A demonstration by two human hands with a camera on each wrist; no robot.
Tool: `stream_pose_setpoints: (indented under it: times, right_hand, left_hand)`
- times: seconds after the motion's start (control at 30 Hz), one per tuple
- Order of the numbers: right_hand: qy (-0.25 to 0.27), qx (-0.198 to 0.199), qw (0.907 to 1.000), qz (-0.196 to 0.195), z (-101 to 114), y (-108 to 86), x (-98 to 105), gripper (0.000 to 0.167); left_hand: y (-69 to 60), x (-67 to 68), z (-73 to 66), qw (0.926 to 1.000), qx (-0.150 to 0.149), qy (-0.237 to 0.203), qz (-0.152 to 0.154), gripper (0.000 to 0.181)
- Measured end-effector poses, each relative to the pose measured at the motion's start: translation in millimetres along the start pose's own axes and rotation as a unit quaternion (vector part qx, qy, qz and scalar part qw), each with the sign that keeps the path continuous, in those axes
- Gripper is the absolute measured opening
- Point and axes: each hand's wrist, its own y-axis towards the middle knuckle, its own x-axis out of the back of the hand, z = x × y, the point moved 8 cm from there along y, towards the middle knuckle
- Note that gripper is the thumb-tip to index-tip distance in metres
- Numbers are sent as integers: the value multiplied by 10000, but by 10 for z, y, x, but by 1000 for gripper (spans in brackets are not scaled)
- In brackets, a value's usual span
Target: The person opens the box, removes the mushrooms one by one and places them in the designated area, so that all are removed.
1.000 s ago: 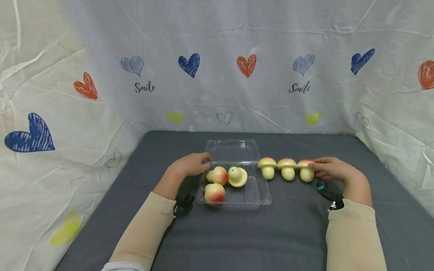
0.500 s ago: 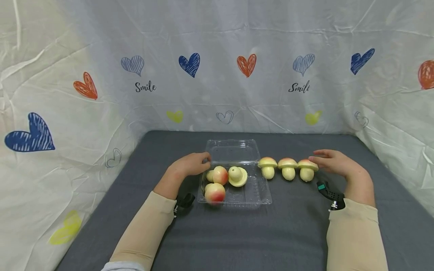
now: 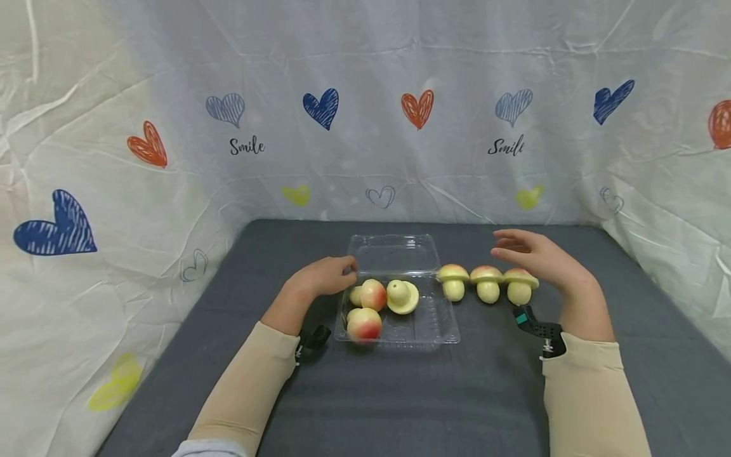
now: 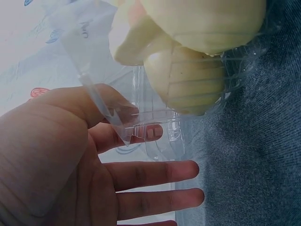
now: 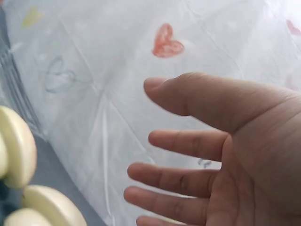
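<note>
A clear plastic clamshell box (image 3: pixel 425 324) lies open mid-table, its lid (image 3: pixel 394 254) folded back. Inside are three pale yellow mushroom-shaped pieces with reddish caps: one at the front (image 3: pixel 364 325), one behind it (image 3: pixel 374 295), and one with its stem up (image 3: pixel 402 297). My left hand (image 3: pixel 322 277) pinches the box's left edge between thumb and index finger; the other fingers (image 4: pixel 160 200) stretch out straight. Right of the box, three similar mushrooms (image 3: pixel 487 284) stand in a row, caps up. Above and behind the rightmost mushroom (image 3: pixel 520 289), my right hand (image 3: pixel 537 257) hovers with fingers extended, holding nothing.
Dark grey cloth (image 3: pixel 434 400) covers the table. A white curtain (image 3: pixel 365 146) printed with hearts hangs behind and at both sides. The left mushroom (image 3: pixel 453 282) of the row stands close against the box's right edge.
My right hand has let go of the rightmost mushroom, lifted, and moved up and leftward above the row. The left hand stays at the box edge.
</note>
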Motion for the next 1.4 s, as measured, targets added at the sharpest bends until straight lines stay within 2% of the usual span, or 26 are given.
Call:
stream_pose_setpoints:
  times: [0.3, 0.5, 0.77, 1.17, 1.4]
  right_hand:
    - [505, 594, 9965, 305, 309, 201, -374, 67]
    - [298, 763, 9940, 728, 490, 324, -745, 64]
    - [119, 865, 9883, 1253, 696, 363, -1147, 63]
    - [-233, 970, 9834, 1513, 724, 402, -1459, 65]
    - [-327, 1074, 9827, 1476, 776, 404, -1492, 59]
  left_hand:
    - [-17, 5, -8, 10000, 20, -26, 43, 39]
    - [-9, -5, 8, 10000, 43, -2, 58, 39]
    - [-6, -17, 30, 9999, 128, -30, 52, 39]
    - [-10, -1, -10, 10000, 54, 34, 59, 38]
    - [-13, 0, -11, 10000, 61, 58, 32, 38]
